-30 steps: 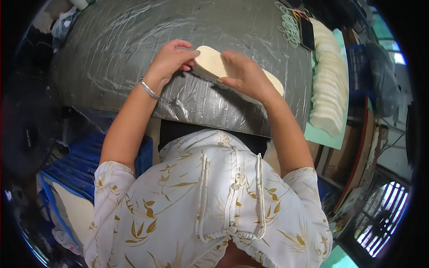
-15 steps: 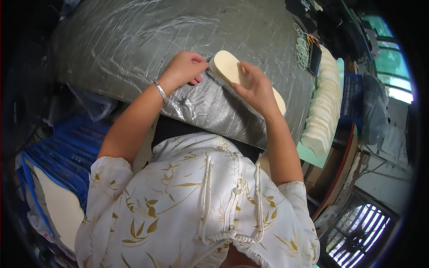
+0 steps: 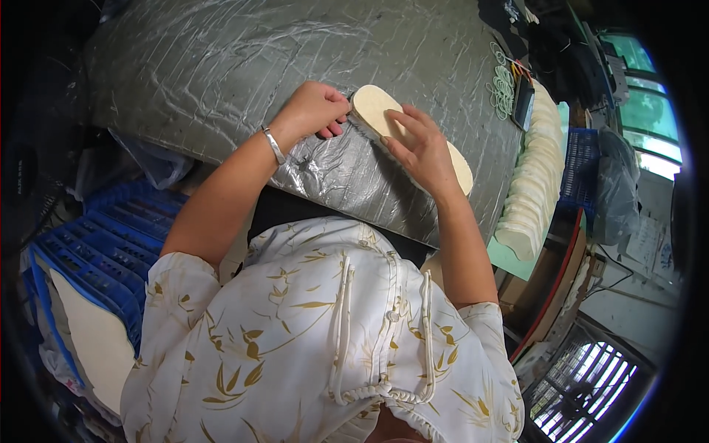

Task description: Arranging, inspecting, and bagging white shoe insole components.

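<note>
A long cream insole (image 3: 375, 101) with rounded ends lies slanted on the silvery covered tabletop (image 3: 221, 66); fuzzy white material shows along its near-left side. My left hand (image 3: 314, 111), with a silver bangle at the wrist, is closed in a pinch right against the insole's far-left end. Whatever is between those fingertips is too small to make out. My right hand (image 3: 425, 151) rests over the insole's middle, fingers spread on its upper face and thumb at the near-left edge. The palm covers part of the insole.
A long row of cream insoles (image 3: 535, 170) leans along the table's right side on a green sheet (image 3: 517, 256). Beside it lie a dark phone (image 3: 523, 105) and coiled pale cord (image 3: 501, 92). Blue crates (image 3: 96, 258) stand low at left, with a cream sheet (image 3: 92, 340).
My right hand's fingers have shifted from the insole's far edge onto its upper face. My left hand has moved slightly right, still pinched at the insole's end.
</note>
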Available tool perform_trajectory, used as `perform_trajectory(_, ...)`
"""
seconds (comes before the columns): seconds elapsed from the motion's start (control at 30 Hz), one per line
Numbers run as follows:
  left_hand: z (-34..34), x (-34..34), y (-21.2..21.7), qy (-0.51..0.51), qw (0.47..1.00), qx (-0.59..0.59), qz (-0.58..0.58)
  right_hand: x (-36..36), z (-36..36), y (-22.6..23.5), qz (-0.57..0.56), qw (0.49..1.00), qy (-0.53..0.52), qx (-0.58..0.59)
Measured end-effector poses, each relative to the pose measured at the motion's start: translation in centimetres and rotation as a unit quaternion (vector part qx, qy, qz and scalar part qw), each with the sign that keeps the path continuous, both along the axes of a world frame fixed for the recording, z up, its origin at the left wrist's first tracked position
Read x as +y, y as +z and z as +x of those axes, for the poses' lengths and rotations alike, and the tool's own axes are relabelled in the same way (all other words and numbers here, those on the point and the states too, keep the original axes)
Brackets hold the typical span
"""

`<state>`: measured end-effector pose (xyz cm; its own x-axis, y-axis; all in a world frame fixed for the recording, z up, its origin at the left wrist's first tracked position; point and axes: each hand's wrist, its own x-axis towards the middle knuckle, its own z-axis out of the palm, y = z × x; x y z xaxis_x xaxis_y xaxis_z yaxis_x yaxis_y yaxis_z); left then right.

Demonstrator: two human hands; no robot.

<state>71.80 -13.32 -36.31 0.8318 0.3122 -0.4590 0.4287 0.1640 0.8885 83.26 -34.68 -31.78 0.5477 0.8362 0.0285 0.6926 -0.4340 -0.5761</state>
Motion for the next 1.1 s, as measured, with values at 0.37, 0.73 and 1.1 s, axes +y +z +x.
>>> perform_trajectory(0.37, 0.2, 0.0, 0.2, 0.002, 1.0, 0.0, -0.004, 0.0, -0.1, -0.4, 0.024, 0.998, 0.028, -0.045)
perform_trajectory(0.73, -1.0, 0.2, 1.1, 0.044, 0.992, 0.007, 0.121, 0.5, -0.5, -1.4, 0.052, 0.982, 0.065, -0.171)
perform_trajectory(1.1, -0.8, -5.3, 1.7, -0.236, 0.751, -0.26, 0.559, -5.6, 0.9, 0.3, 0.077, 0.995, -0.027, -0.048)
